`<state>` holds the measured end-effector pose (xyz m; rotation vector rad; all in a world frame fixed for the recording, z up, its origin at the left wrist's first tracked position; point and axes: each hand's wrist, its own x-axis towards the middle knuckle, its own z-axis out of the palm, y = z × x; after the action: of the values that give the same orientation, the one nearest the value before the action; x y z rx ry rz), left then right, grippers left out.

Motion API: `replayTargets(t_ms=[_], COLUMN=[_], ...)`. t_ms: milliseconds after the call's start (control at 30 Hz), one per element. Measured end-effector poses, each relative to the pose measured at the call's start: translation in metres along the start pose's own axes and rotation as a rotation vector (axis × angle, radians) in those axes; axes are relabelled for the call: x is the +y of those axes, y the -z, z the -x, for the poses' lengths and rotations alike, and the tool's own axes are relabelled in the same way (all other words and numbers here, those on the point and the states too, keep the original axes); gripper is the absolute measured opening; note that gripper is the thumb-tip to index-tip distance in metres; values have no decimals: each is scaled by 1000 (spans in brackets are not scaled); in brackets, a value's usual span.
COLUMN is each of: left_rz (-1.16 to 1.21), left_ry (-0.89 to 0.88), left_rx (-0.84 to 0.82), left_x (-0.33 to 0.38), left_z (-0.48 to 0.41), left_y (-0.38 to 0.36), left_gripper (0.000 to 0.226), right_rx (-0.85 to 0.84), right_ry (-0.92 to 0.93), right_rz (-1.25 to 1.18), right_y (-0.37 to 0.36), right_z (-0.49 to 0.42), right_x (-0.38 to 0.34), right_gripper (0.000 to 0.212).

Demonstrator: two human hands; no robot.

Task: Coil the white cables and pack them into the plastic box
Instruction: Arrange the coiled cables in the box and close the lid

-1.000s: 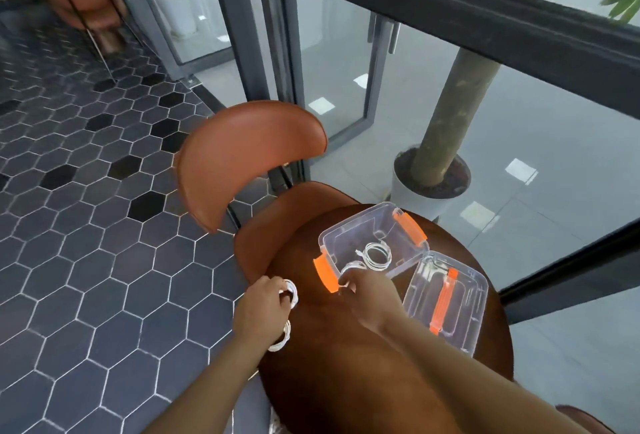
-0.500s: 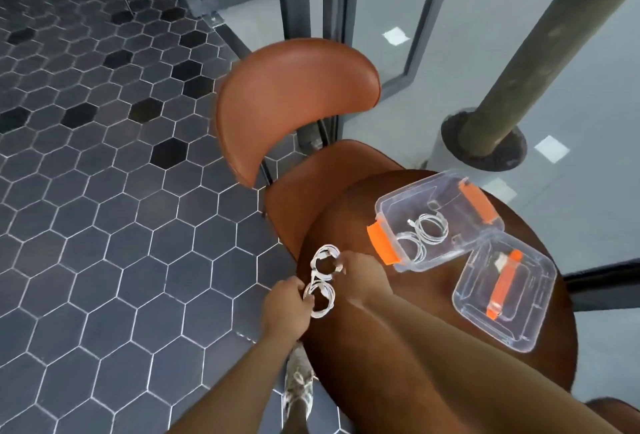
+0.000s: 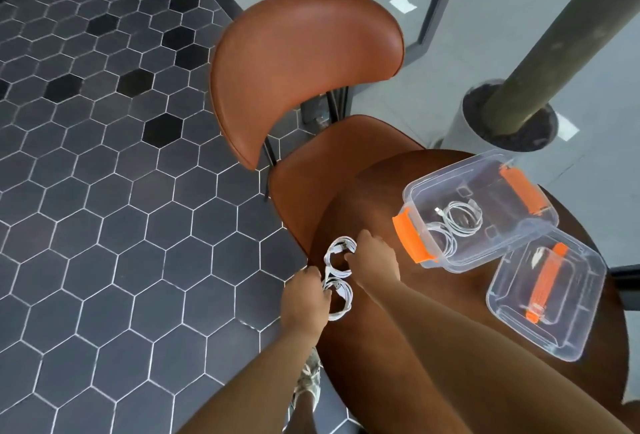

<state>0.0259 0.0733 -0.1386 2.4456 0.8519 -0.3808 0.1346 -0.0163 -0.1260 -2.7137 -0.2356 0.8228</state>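
A white cable [image 3: 337,272] wound into a figure of eight hangs at the left edge of the round brown table [image 3: 450,364]. My left hand [image 3: 304,298] grips its lower loop and my right hand [image 3: 374,262] holds its upper loop. To the right stands the clear plastic box [image 3: 485,174] with orange clips; two coiled white cables [image 3: 457,219] lie inside it. The box's clear lid [image 3: 540,326] with an orange handle lies upside down just beside it.
A brown leather chair [image 3: 304,63] is pushed up against the table's far left side. A potted tree trunk [image 3: 512,115] stands behind the table by glass doors. Dark hexagon floor tiles [image 3: 104,226] spread to the left, and a shoe [image 3: 308,381] shows below my arm.
My right hand has come back from the box to the cable held in my left hand. The view has tilted down and moved closer.
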Motion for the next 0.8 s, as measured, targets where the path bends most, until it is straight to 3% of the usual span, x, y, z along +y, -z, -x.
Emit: replayTargets(t_ms=[67,367,800], left_rz=[1,22,196], left_ry=[-12,15,43], left_rx=[8,29,281], left_x=[-2,-11,30], left_z=[-4,-4,24], left_y=[-1,20,118], left_gripper=[13,7,9], right_rx=[8,43,194], right_ry=[-13,-38,102], right_rz=[10,-80,-131], right_y=[-1,16,113], right_z=[-5,-1,60], right_x=[1,-10,-19], right_gripper=[11,2,20])
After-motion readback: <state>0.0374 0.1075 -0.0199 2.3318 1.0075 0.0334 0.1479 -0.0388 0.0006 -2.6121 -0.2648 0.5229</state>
